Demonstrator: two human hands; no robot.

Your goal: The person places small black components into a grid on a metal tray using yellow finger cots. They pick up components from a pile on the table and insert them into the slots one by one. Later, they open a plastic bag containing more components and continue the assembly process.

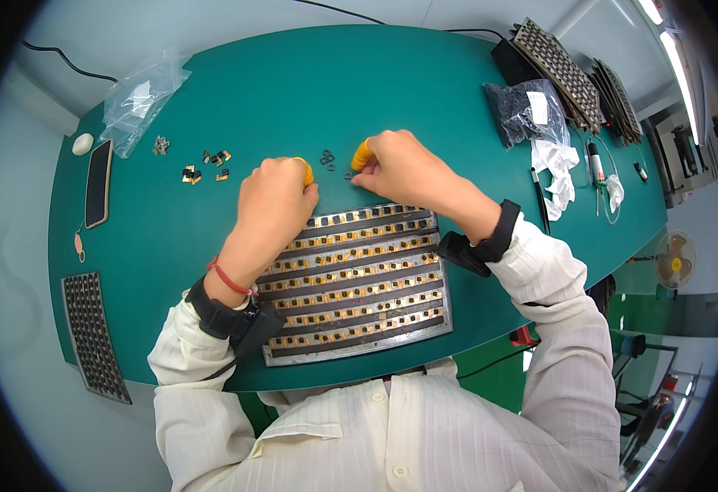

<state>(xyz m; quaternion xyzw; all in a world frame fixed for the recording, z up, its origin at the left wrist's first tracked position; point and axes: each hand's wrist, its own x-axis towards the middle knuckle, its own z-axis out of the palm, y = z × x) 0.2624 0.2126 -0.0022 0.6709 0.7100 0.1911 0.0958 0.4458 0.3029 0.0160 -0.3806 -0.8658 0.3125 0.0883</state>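
Seen from above, two bare hands work over a green table, wearing yellow finger covers. The left hand is curled, its fingers drawn in narrow, above the upper left corner of a metal tray; I cannot tell whether it holds anything. The right hand is beyond the tray's far edge, thumb and finger bent close together beside a tiny black part; whether they grip anything cannot be made out. The tray lies in front of the person, slightly tilted, with rows of small black and gold pieces across it. More loose black parts sit between the hands. To the left are gold-and-black pieces, a silvery pile, a clear plastic bag, a phone and a second tray. At the far right, a dark bag lies near crumpled white tissue and stacked trays.
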